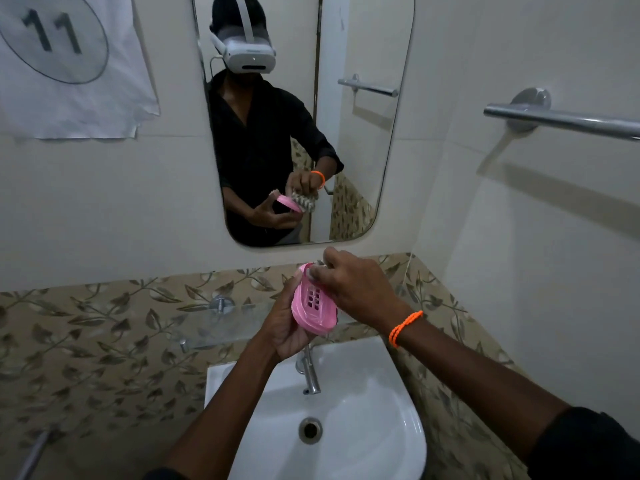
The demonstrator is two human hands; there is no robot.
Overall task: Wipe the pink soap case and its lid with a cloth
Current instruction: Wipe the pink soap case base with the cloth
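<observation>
Pink soap case (313, 306), orange wristband (405, 328), white sink (381, 403), beige leaf-pattern tiles (104, 341), white paper (69, 64) with black 11, silver towel bar (561, 121).

Dim, soft shadows, edges bowed — perhaps wide-angle

Left hand (282, 327): raised at centre, palm up, fingers curled in a grip. Right hand (356, 289): just right of it and farther, fingers bent downward, pinching. Both forearms reach in from the near edge, converging.
</observation>
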